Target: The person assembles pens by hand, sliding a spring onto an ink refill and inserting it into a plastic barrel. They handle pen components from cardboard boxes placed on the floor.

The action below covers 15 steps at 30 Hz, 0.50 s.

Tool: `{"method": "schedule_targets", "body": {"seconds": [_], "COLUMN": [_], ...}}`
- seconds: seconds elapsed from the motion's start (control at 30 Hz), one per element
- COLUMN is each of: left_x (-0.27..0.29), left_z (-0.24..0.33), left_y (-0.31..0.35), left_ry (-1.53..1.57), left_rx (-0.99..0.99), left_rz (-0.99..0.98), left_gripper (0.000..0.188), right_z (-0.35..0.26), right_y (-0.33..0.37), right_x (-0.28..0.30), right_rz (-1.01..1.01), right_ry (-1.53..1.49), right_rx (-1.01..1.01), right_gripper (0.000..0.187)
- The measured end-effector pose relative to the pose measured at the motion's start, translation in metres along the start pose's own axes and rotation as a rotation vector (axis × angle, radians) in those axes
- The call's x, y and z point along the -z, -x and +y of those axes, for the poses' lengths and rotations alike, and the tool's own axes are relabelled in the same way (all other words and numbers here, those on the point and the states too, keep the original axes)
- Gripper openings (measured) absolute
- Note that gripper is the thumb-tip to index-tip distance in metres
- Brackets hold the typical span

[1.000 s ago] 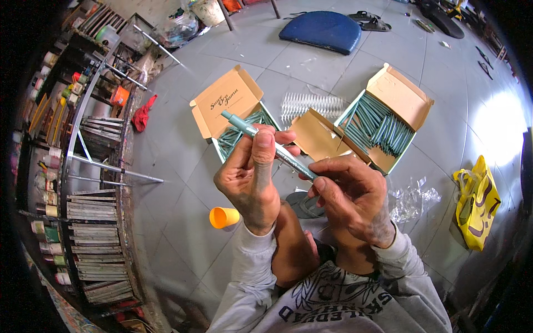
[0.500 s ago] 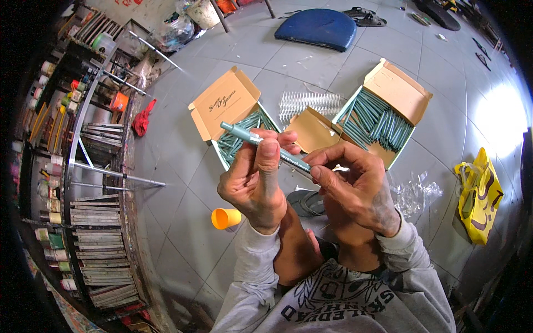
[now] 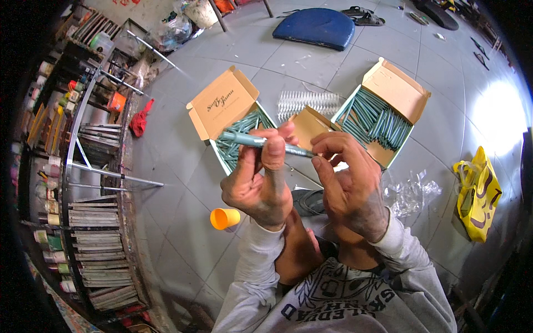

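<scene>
A teal pen (image 3: 250, 140) lies slantwise across my left hand (image 3: 261, 177), which is closed around its barrel. The thumb presses on the side of the pen, and its thick end points left. At the thin end, the thumb and forefinger of my right hand (image 3: 352, 186) close on the tip; the exact contact is too small to make out. Behind my left hand, an opened carton (image 3: 222, 105) holds many similar teal pens (image 3: 252, 123). A second opened carton (image 3: 397, 91), beyond my right hand, holds more teal pens (image 3: 369, 119) in rows.
A clear plastic coil (image 3: 308, 104) lies between the cartons. An orange cup (image 3: 225, 218) rests on its side near my left forearm. Crumpled clear plastic (image 3: 413, 195) and a yellow bag (image 3: 478, 194) are at right. A cluttered rack (image 3: 97, 222) lines the left; a blue cushion (image 3: 313, 29) lies beyond.
The pen has turned to a flatter slant, its thick end lower. My right hand has shifted slightly, with its fingers still at the thin end. My left hand keeps its hold.
</scene>
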<state>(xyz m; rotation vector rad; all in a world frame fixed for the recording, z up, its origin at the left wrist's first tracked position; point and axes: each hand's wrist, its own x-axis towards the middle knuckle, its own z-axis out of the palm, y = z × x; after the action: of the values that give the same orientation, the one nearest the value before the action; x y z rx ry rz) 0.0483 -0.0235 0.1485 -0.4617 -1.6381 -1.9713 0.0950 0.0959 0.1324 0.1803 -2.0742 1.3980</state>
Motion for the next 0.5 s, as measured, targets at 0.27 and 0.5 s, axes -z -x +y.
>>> {"method": "schedule_targets", "body": {"seconds": [0.27,0.5], "left_x": [0.013,0.009], "left_z": [0.000,0.005], "left_y": [-0.010,-0.012], "left_ry": [0.087,0.169], "left_rx": [0.323,0.536], "left_rz": [-0.031,-0.063], "left_gripper": [0.029,0.031], "right_z": [0.008,0.014], "right_y": [-0.008,-0.032], "right_x": [0.042,0.057], "right_rz": [-0.232,-0.396], "right_ry": [0.028,0.206], "right_rx": [0.206,0.717], "right_gripper": [0.025,0.029]}}
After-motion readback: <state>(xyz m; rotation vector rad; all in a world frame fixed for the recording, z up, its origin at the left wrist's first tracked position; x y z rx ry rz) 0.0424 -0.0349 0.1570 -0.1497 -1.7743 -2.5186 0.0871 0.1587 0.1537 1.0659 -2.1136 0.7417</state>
